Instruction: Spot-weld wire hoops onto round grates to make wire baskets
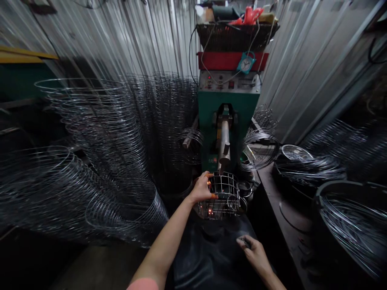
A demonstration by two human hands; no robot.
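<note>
A wire basket (225,186) of crossed metal rods sits under the welding machine's electrode (224,149). My left hand (203,188) grips the basket's left side, with orange covers on some fingertips. Small orange glints show by those fingers and lower in the mesh. My right hand (253,250) hovers over the dark apron (208,257), apart from the basket, its fingers curled together. Whatever those fingers may hold is too small and dark to make out.
The green machine (208,108) stands ahead, with a teal clock (246,63) on its front. Tall stacks of wire rings (99,121) crowd the left. On the right are a bench (272,189), bundled wire hoops (311,167) and a black tub (326,189) of wire.
</note>
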